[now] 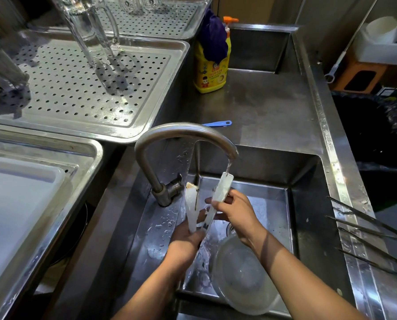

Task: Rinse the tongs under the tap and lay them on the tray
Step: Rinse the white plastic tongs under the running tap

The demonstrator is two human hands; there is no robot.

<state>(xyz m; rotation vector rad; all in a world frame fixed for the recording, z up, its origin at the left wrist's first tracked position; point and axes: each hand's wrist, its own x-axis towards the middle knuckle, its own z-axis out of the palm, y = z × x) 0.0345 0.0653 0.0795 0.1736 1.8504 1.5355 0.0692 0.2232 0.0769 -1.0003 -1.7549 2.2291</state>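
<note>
A pair of tongs [223,187] with whitish arms stands tips-up in a V over the sink [306,185]. Water runs from the curved tap [183,130] onto the tip of the right arm. My left hand [186,236] grips the tongs at the hinged lower end. My right hand [234,209] wraps its fingers around the right arm, partway up. The left arm [190,204] of the tongs leans toward the tap's base. A perforated steel tray [160,88] lies to the upper left, apart from the sink.
A clear bowl [241,276] lies in the sink below my hands. Glass jugs [93,33] stand on the perforated tray. A yellow detergent bottle [212,63] and a blue tool [217,123] sit behind the tap. Several thin metal utensils [366,225] rest on the right rim. Another tray [82,158] is at left.
</note>
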